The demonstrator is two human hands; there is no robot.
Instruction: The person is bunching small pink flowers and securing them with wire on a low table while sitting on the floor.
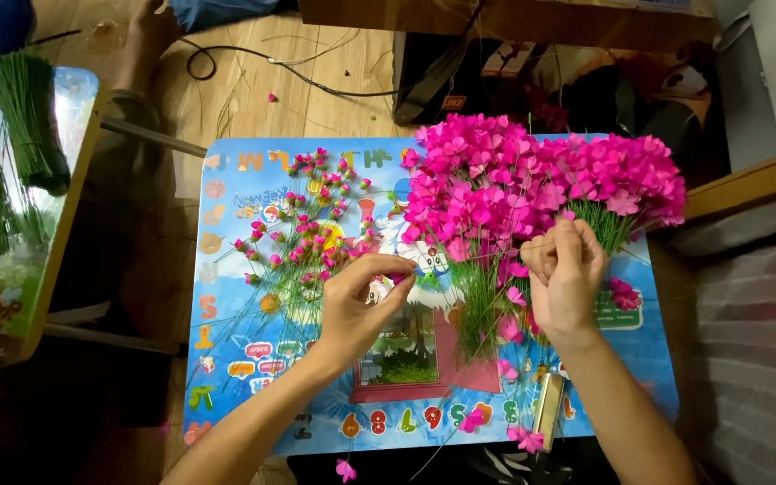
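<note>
Left hand (361,301) pinches pink bud (397,277); right hand (563,278) fisted on wire stem over blue table (657,359).

Small pink bud (397,277) on thin green wire, pinched upright, heap of finished pink flowers (541,184) just beside

At the far left stands a second small table (78,135), and on it lie two bundles of thin green wires (20,117). A black cable (253,58) runs over the wooden floor (253,108) at the far side. A dark bag (442,72) rests far behind — partly under a brown board (514,22). At the right lies a grey striped cloth (756,332).
</note>
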